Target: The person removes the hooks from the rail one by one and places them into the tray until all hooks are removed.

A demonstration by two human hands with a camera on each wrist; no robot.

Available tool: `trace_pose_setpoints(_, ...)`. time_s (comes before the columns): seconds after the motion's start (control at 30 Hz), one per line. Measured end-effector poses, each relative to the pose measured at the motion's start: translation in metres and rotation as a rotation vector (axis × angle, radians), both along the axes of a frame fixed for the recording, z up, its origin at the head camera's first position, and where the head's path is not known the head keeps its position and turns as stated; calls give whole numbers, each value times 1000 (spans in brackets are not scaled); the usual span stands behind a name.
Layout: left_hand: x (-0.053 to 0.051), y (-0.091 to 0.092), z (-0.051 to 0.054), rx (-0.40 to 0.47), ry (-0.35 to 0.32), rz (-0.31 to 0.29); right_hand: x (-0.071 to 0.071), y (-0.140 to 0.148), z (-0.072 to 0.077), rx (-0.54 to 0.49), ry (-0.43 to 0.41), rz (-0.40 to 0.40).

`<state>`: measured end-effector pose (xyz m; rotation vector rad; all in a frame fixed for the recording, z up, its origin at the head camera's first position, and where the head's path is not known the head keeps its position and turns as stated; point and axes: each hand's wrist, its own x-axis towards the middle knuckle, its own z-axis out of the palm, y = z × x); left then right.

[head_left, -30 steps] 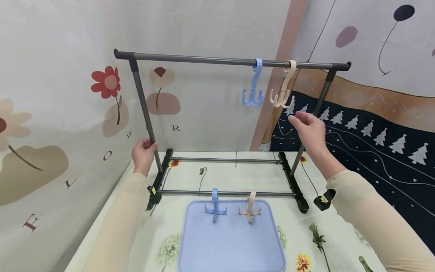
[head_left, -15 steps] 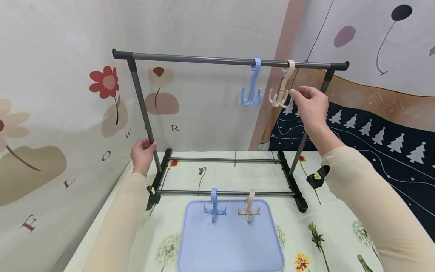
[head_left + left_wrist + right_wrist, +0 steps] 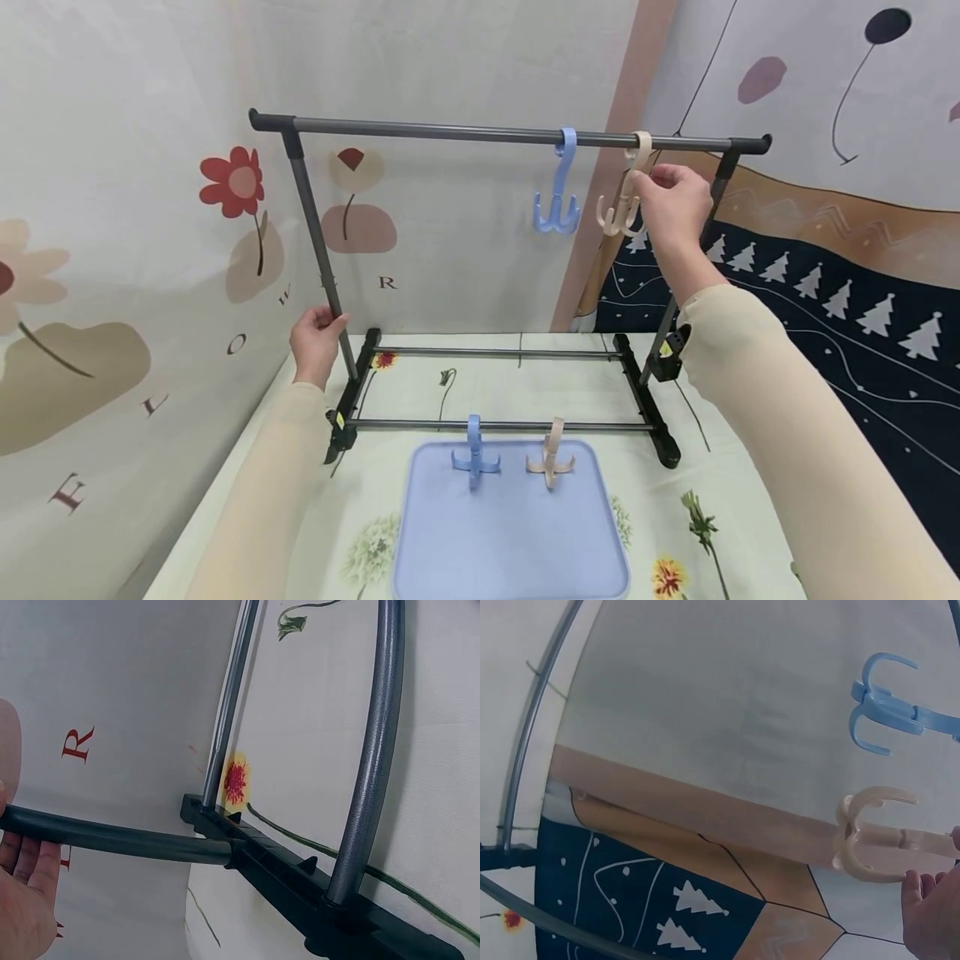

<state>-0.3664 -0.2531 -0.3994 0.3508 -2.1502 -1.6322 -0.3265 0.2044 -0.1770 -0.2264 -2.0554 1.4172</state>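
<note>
At the blue tray's (image 3: 510, 542) far edge two plastic hooks (image 3: 474, 457) are left, two more (image 3: 559, 183) hung above, the cream one (image 3: 622, 215) pinched by right hand (image 3: 678, 204), grey post (image 3: 312, 225) gripped by left hand (image 3: 315, 346).

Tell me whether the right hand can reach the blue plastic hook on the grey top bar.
Probably yes, but not directly: the beige plastic hook hangs between the right hand and the blue hook. The way below looks free.
</note>
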Motion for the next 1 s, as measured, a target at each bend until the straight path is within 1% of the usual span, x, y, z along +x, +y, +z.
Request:
trace_pose_setpoints(0.17, 1, 1, 1, 11, 2, -4, -7, -4, -2, 16, -26, -14)
trace_pose_setpoints(0.33, 0, 0, 0, 15, 13, -8, -12, -6, -3, 28, -43, -23)
trace_pose_setpoints(0.5, -1, -1, -1, 20, 9, -3, -15, -9, -5, 34, -50, -20)
trace_pose_setpoints(0.8, -3, 1, -3, 15, 9, -11, -16, -12, -9, 16, -39, -51)
trace_pose_setpoints(1.0, -2, -2, -4, 14, 8, -7, -19, -14, -11, 14, -9, -61)
